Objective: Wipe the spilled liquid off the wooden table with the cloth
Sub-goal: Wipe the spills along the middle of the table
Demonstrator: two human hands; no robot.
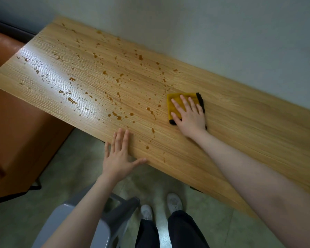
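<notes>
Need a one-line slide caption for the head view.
Right hand presses yellow cloth flat beside brown droplets on wooden table.

- Long light wooden table (240, 126), far edge against the wall.
- Brown liquid droplets (104, 83) scattered across its left half.
- Folded yellow, black-edged cloth (175, 99) mid-table.

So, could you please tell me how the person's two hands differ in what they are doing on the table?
The right hand presses flat on the yellow cloth, farther in on the table; the left hand lies on bare wood at the near edge. The right hand sits beside the spilled drops; the left holds nothing. Both have straight, spread fingers.
</notes>
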